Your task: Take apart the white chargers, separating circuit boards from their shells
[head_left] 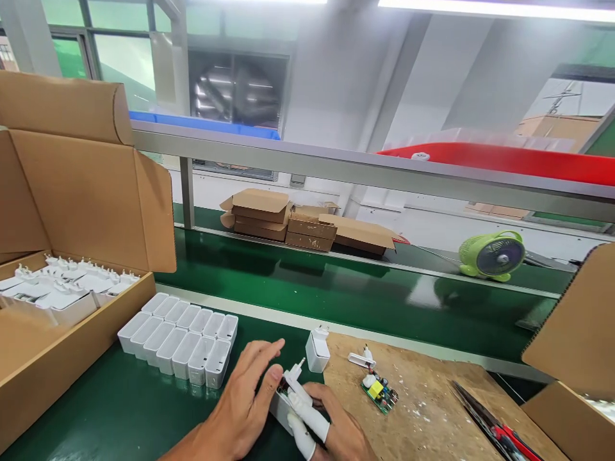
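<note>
My right hand, with white covers on two fingers, is closed around a white plug-in charger. The charger's pronged cover sits tilted on its housing, and some inner parts show through the gap. My left hand lies along the charger's left side, fingers stretched out and thumb close to the cover; whether the palm bears on it I cannot tell. Just beyond stands another white charger, prongs up. To the right, a circuit board is wired to a loose plug cover.
Two rows of open white housings stand left on the green bench. A cardboard box of chargers is far left, another box at right. Red-handled pliers lie on the brown board. A green fan stands behind.
</note>
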A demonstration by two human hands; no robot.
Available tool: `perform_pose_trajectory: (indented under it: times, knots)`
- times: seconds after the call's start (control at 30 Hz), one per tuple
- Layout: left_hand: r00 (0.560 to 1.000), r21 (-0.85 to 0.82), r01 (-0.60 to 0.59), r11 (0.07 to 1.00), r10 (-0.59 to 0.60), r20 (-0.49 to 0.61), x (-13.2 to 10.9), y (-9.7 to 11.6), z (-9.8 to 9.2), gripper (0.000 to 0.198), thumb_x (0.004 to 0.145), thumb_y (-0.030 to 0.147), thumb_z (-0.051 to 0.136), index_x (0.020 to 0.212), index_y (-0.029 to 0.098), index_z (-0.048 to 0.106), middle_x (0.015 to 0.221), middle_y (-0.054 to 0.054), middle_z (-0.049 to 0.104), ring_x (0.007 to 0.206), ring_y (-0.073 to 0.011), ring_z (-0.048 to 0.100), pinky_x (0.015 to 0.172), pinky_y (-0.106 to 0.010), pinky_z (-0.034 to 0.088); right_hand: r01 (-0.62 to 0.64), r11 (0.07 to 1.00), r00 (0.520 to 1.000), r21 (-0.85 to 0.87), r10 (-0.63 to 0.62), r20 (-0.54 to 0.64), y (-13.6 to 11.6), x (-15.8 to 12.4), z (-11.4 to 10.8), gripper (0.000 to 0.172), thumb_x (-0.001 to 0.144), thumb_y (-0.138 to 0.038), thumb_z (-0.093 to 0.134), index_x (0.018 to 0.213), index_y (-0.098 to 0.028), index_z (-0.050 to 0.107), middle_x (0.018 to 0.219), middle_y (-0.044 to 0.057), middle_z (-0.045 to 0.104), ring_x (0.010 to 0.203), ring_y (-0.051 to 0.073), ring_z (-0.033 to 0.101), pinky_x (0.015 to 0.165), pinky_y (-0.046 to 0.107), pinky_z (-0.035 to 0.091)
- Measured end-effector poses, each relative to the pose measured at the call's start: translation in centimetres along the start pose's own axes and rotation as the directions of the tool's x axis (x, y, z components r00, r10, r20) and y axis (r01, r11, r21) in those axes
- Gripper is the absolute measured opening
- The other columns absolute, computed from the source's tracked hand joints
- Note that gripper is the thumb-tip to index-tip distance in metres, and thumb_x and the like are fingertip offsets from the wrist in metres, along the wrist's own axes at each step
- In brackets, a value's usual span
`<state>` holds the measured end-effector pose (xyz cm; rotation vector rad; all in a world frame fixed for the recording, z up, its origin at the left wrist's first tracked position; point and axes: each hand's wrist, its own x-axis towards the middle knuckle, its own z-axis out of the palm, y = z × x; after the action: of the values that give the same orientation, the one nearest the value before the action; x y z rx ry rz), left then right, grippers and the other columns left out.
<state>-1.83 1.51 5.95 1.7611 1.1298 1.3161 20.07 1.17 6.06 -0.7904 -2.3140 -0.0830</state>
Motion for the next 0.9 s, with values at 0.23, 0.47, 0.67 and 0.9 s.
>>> perform_pose_trajectory:
  times: [0.23,0.47,0.67,0.9]
  knots:
    - [0.993,0.041,0.051,0.998,-0.046,-0.106,-0.2,-0.6,-1.1,0.042,0.113,0.051,0.039,0.14,0.028,0.063,0.14,-0.011,0.062,0.132,-0.028,0.061,0.117,-0.05,0.05,-0.092,0.995,0.99,0.037,0.087,0.109,-0.5,0.0,-0.9,0.04,0.101,-0.014,0.055,0.136,-0.029,0.068,0.113,0.009,0.074,0.088,0.021,0.077,0.081,0.03,0.067]
    - [0.998,0.133,-0.058,0.989,0.058,0.003,-1.2,-0.9,-0.4,0.039,0.113,0.039,0.045,0.147,0.028,0.061,0.143,-0.013,0.061,0.133,-0.0272,0.062,0.117,-0.044,0.054,-0.089,0.992,0.995,0.085,0.093,-0.039,-0.2,-0.3,-0.4,0.044,0.1,-0.008,0.053,0.137,-0.027,0.065,0.116,0.009,0.072,0.094,0.02,0.075,0.085,0.029,0.066]
    - [0.966,0.183,-0.26,0.948,0.257,0.038,-1.0,-1.1,-0.3,0.04,0.113,0.03,0.045,0.15,0.031,0.061,0.143,-0.013,0.059,0.129,-0.0265,0.064,0.111,-0.041,0.057,-0.123,0.985,0.992,0.125,0.118,0.046,0.1,-0.7,0.4,0.031,0.1,-0.008,0.051,0.119,-0.024,0.07,0.106,0.008,0.07,0.088,0.021,0.071,0.076,0.032,0.065]
    - [0.955,0.188,-0.288,0.939,0.266,0.135,-1.2,-0.9,-0.1,0.028,0.104,0.026,0.064,0.132,0.028,0.065,0.125,-0.01,0.065,0.107,-0.0238,0.068,0.096,-0.036,0.061,-0.175,0.979,0.982,0.108,0.181,-0.051,-0.1,-1.2,1.0,0.038,0.1,-0.011,0.055,0.136,-0.023,0.06,0.123,0.011,0.071,0.102,0.022,0.075,0.091,0.034,0.066]
